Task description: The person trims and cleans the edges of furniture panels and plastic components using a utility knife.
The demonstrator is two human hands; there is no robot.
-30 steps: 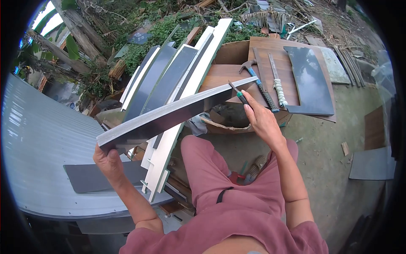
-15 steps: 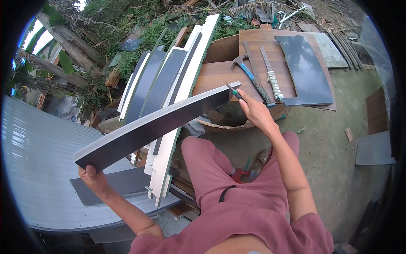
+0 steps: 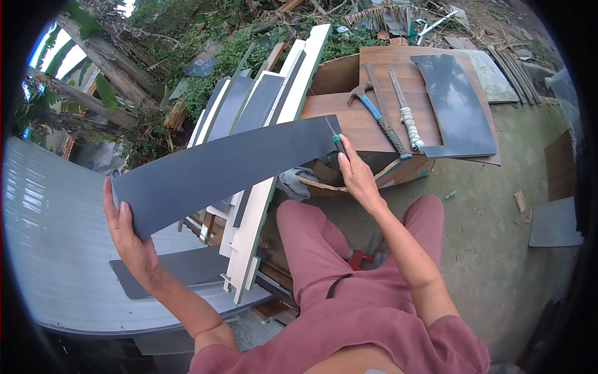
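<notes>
A long dark grey board [image 3: 227, 165] is held out in front of me, its broad face turned up. My left hand [image 3: 132, 240] grips its left end, thumb on the face and fingers at the edge. In my right hand [image 3: 360, 176] is a screwdriver [image 3: 338, 144] with a green and black handle. Its thin metal shaft lies over the right end of the board. Whether the right fingers also support the board from below is hidden.
Long white and dark strips [image 3: 274, 140] are stacked to the left. On a brown wooden panel [image 3: 336, 106] lie a claw hammer [image 3: 380, 118], a blade with a wrapped handle [image 3: 408, 118] and a cut dark sheet [image 3: 458, 103]. A corrugated metal sheet [image 3: 56, 249] spreads at far left.
The board has been tilted, so its broad face now shows instead of its light edge. My left hand has moved up and opened its grip along the end; the screwdriver has shifted slightly left and down.
</notes>
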